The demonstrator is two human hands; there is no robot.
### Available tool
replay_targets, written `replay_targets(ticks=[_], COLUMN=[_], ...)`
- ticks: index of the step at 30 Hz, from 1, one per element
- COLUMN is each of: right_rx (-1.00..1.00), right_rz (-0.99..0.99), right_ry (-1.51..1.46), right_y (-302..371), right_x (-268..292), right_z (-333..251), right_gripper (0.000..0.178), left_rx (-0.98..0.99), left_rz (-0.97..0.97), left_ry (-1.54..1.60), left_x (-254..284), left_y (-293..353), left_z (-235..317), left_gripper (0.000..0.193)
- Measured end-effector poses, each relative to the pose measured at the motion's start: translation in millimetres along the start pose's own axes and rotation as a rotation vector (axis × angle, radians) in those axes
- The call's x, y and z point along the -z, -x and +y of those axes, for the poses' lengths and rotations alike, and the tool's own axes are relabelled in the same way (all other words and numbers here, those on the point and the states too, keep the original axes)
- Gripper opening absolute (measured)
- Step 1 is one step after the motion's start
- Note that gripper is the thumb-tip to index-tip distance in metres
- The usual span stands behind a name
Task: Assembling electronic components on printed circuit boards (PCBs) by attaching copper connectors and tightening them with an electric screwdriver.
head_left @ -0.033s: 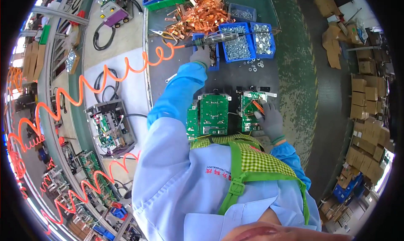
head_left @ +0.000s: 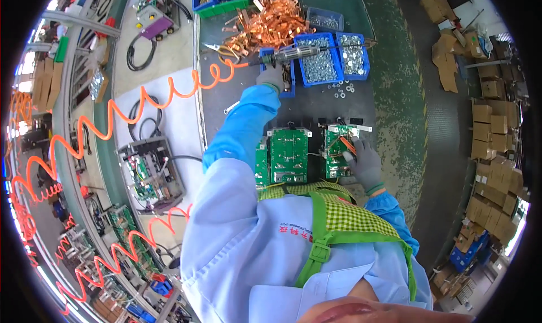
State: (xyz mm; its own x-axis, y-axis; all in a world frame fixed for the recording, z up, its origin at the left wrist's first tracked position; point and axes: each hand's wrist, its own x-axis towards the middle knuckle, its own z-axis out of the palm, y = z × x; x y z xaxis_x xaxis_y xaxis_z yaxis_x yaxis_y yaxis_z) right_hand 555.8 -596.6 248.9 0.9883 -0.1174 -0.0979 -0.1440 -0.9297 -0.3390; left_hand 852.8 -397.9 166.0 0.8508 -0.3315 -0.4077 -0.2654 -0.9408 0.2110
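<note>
The left hand [head_left: 270,78] is over a blue bin [head_left: 293,81], its grip hidden. The right hand [head_left: 367,165] curls at a green circuit board [head_left: 334,152] on the surface [head_left: 327,109], pinch unclear; light contact should best protect it.

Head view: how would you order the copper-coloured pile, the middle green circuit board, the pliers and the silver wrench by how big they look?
1. Copper-coloured pile
2. Middle green circuit board
3. Pliers
4. Silver wrench
</note>
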Motion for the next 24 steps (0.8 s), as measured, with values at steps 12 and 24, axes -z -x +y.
replay_targets(ticks=[12, 24], right_rx=[-0.134, -0.18], right_rz=[-0.113, -0.074], right_ry=[-0.064, -0.113], right_y=[26.9, 41.8], right_x=[12.8, 12.0], right_z=[1.9, 1.8], right_gripper=[0.048, 0.049], left_rx=[-0.004, -0.018], left_rz=[-0.016, -0.058], left_ry=[0.078, 0.033], left_x=[-10.9, -22.1], left_y=[-24.2, -50.6], left_z=[-11.6, -23.5], left_gripper=[0.062, 0.045])
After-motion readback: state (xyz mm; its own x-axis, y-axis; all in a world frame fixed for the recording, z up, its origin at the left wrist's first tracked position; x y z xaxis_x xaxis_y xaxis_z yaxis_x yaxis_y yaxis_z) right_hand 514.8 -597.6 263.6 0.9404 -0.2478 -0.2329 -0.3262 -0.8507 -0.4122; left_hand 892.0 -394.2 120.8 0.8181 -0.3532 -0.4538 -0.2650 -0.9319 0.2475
